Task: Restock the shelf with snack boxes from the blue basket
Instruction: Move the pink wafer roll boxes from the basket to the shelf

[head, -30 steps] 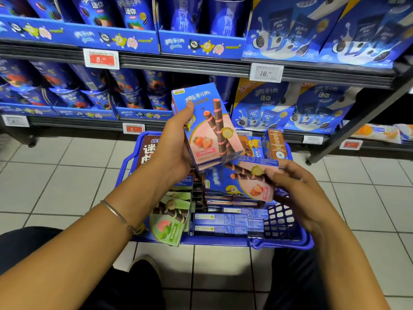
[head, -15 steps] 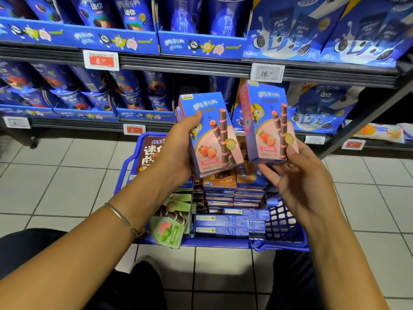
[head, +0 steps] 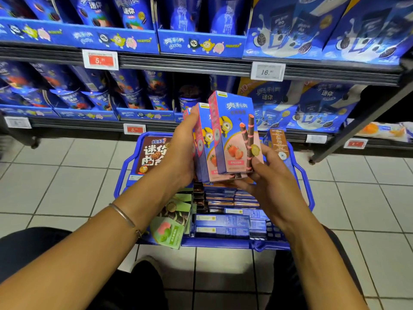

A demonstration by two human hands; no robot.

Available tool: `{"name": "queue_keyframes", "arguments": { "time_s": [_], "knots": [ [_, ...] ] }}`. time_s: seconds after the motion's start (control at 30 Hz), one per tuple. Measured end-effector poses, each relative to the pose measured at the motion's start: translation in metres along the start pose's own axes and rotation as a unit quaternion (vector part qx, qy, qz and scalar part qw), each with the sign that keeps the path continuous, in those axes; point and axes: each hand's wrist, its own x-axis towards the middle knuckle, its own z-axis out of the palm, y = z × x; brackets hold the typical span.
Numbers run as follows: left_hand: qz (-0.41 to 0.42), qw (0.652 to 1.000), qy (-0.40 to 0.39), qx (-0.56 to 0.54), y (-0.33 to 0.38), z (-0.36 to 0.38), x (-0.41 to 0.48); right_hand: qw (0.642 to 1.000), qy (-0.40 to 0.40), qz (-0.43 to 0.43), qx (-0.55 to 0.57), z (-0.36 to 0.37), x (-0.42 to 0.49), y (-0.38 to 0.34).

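Note:
Both hands hold an upright stack of blue and pink strawberry wafer-roll boxes [head: 234,135] above the blue basket [head: 305,186]. My left hand [head: 182,151] grips the stack from the left side, thumb over the back boxes. My right hand [head: 268,175] holds the front box at its lower right corner and supports the stack from below. The basket stands on the tiled floor and holds several flat blue boxes [head: 223,220], a green box [head: 172,224], a brown cookie box [head: 154,153] and an orange-brown box [head: 278,144]. The shelf [head: 183,63] rises just behind it.
The shelves carry blue cookie tubs [head: 73,99] on the left and large blue bags [head: 312,106] on the right. Price tags [head: 100,59] hang on the shelf rails. A dark gap [head: 192,88] shows on the middle shelf. My knees and a shoe [head: 145,271] are below.
My right hand brought its strawberry box leftward against the boxes in my left hand, forming one stack held by both hands. The view moved closer to the shelf.

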Motion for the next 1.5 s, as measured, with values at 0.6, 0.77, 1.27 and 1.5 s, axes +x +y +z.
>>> {"name": "queue_keyframes", "arguments": {
  "time_s": [0.6, 0.77, 1.27, 1.5],
  "knots": [
    [0.071, 0.987, -0.041, 0.137, -0.007, -0.006, 0.001, 0.990, -0.038, -0.047, -0.130, -0.001, 0.001, 0.004],
    [0.057, 0.990, -0.012, 0.129, -0.005, -0.011, 0.004, 0.994, -0.031, -0.025, -0.101, -0.006, 0.005, 0.012],
    [0.031, 0.996, -0.023, 0.081, 0.001, -0.011, 0.005, 0.693, -0.174, 0.149, -0.684, -0.037, 0.019, 0.111],
    [0.033, 0.996, -0.050, 0.072, 0.012, -0.012, 0.004, 0.827, -0.135, 0.081, -0.540, -0.055, 0.009, 0.064]
  ]
}}
